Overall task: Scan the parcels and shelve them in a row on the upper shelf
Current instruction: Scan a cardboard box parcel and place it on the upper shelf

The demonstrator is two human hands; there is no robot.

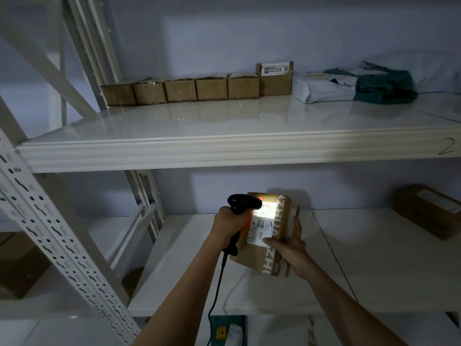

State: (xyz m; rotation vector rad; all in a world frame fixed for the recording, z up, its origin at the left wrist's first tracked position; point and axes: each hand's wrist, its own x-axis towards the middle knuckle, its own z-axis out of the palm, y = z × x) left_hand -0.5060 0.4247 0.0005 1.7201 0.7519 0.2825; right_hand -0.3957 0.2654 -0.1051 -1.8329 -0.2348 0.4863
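My right hand (289,248) grips a brown cardboard parcel (279,233) with white lettered tape, held above the lower shelf (349,258). My left hand (229,226) grips a black corded barcode scanner (243,203) aimed at the parcel's white label (264,221), which glows under the scanner's light. On the upper shelf (224,126) several brown boxes (197,89) stand in a row along the back, the rightmost (275,78) taller. To their right lie a white bag parcel (324,87) and a dark green one (385,87).
A perforated white upright (50,233) runs diagonally at the left. Another brown box (427,211) sits at the lower shelf's right. More cartons (20,265) sit low at the left. Green and white packets (228,330) lie below the lower shelf. The scanner cable (217,290) hangs down.
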